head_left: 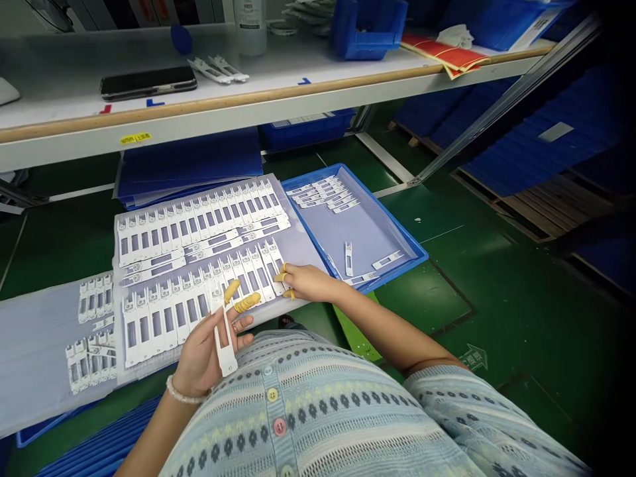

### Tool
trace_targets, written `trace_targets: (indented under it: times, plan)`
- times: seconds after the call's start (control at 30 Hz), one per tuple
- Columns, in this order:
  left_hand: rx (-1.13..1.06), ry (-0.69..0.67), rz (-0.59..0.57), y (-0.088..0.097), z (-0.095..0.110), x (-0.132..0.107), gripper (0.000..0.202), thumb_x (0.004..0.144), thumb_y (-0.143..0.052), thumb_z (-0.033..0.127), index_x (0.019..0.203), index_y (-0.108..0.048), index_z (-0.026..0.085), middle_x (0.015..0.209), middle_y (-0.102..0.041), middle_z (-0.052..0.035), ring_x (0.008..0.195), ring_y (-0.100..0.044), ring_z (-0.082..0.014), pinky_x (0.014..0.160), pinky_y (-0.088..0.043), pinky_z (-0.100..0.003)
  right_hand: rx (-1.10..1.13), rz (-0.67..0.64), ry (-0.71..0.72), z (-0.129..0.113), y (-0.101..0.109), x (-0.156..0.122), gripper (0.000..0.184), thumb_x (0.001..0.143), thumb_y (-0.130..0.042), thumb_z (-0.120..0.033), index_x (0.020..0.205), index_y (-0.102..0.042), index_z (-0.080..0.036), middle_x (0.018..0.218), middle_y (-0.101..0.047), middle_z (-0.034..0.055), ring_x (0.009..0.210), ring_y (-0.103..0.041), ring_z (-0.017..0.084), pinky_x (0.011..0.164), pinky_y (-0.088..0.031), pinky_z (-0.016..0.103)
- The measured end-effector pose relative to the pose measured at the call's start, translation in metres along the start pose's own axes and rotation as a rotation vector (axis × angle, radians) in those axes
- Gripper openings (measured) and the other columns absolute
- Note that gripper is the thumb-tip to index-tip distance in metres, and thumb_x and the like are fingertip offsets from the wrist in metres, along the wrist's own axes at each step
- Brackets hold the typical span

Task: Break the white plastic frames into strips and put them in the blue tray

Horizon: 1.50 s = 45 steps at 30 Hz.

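Note:
My left hand (211, 348), with yellow finger cots on two fingers, holds one white flat plastic strip (223, 341) upright, close to my body. My right hand (305, 281), also wearing yellow cots, rests its fingertips on the right end of the front row of white plastic strips (199, 305) laid side by side on a grey sheet (303, 248). Whether those fingers pinch a strip I cannot make out. More rows of the same strips (199, 222) lie further back on the sheet.
A blue tray (397, 232) with a few loose strips stands to the right. More strips (92, 331) lie on a sheet at the left. Above runs a white shelf (199, 116) carrying a black phone (148, 81), a bottle and a blue bin (368, 26). Green floor lies below.

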<state>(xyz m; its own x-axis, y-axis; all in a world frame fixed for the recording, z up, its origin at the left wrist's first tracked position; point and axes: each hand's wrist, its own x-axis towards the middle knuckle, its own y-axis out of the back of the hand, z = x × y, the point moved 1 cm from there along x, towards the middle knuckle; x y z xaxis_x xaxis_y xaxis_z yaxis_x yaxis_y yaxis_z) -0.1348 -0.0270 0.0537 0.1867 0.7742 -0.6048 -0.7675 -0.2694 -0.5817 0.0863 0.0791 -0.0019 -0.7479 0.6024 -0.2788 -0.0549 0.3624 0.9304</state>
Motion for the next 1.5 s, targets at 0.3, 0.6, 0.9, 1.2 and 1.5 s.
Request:
trace_targets:
  times: [0.3,0.6,0.9,1.2,1.5]
  plan:
    - [-0.127,-0.096,-0.167,-0.009,0.021,-0.001,0.071,0.087,-0.036,0.067,0.146,-0.034,0.027,0.137,-0.056,-0.0097,0.124,-0.053,-0.0294,0.086,-0.055,-0.042,0.107,0.062,0.037,0.008,-0.011,0.001,0.047,0.085,-0.066,-0.029,0.129,-0.054,-0.014,0.114,-0.055,0.0128,0.097,-0.059,0.023,0.078,-0.049,0.032]
    - [-0.173,-0.297,-0.281,-0.04,0.034,-0.007,0.076,0.086,-0.021,0.073,0.149,-0.025,0.03,0.141,-0.052,-0.0054,0.136,-0.039,-0.0252,0.109,-0.034,-0.041,0.142,0.392,0.126,-0.006,0.002,-0.008,0.034,0.088,-0.062,-0.032,0.116,-0.062,-0.013,0.101,-0.062,0.0129,0.088,-0.062,0.022,0.077,-0.051,0.036]
    - [-0.177,-0.343,-0.459,-0.057,0.036,-0.011,0.079,0.084,-0.013,0.076,0.143,-0.037,0.029,0.135,-0.057,-0.0047,0.135,-0.041,-0.0251,0.111,-0.03,-0.042,0.488,0.898,0.551,-0.081,0.069,-0.04,0.025,0.095,-0.052,-0.033,0.114,-0.058,-0.018,0.074,-0.061,0.0009,0.066,-0.055,0.012,0.062,-0.045,0.025]
    - [-0.079,-0.323,-0.366,-0.062,0.022,-0.001,0.085,0.078,-0.019,0.081,0.146,-0.029,0.031,0.143,-0.049,-0.0073,0.139,-0.033,-0.0303,0.113,-0.023,-0.047,0.05,0.848,0.547,-0.094,0.047,-0.024,0.037,0.095,-0.049,-0.042,0.115,-0.06,-0.013,0.071,-0.059,0.002,0.069,-0.052,0.016,0.066,-0.038,0.029]
    - [0.938,-0.662,-0.109,-0.032,0.0,0.068,0.069,0.085,-0.044,0.065,0.14,-0.042,0.024,0.154,-0.032,-0.0102,0.142,-0.028,-0.0254,0.117,-0.015,-0.041,0.143,0.448,-0.042,-0.021,0.023,-0.018,0.034,0.089,-0.062,-0.028,0.119,-0.06,-0.011,0.089,-0.067,0.0086,0.086,-0.061,0.019,0.077,-0.041,0.03]
